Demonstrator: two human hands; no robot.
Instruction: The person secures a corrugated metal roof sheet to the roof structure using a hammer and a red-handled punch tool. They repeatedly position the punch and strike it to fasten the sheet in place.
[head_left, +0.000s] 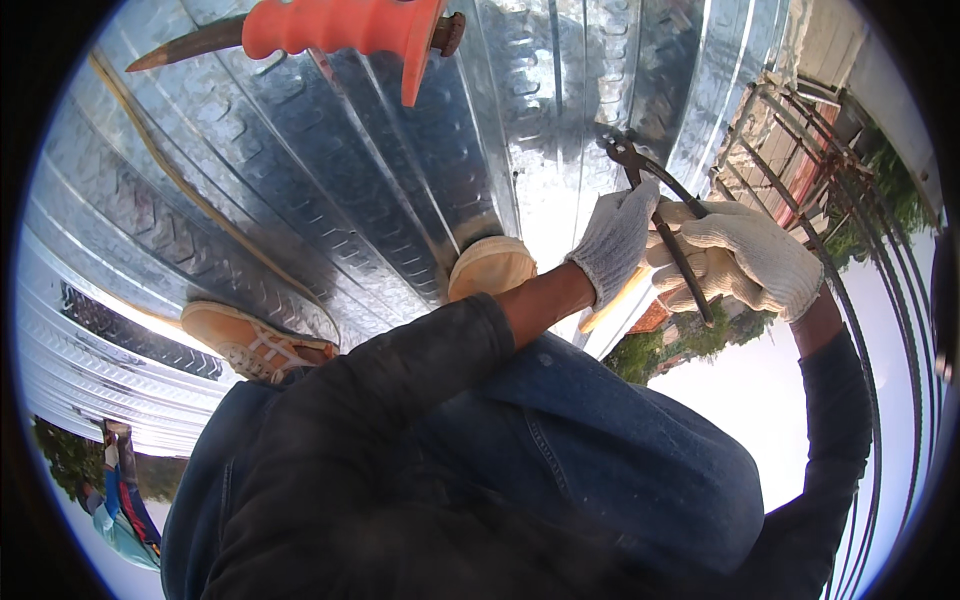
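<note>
Both my hands wear pale knitted work gloves and are close together at the right, around a pair of dark metal pincers (681, 262). My left hand (612, 240) closes on the pincers just below the jaws. The fingers of my right hand (755, 255) curl round the long handles, one of which slants down across them. The jaws point away from me, over the ribbed, shiny metal decking (400, 150); whether they touch it I cannot tell. Some fingertips are hidden behind the handles and gloves.
A chisel with a red hand guard (340, 28) lies on the decking at the far left. My shoes (492, 268) stand on the sheets. A brown cord-like strip (170, 160) runs along the left. Bent rebar (800, 190) rises close by my right arm. Another person (125, 520) is at the lower left.
</note>
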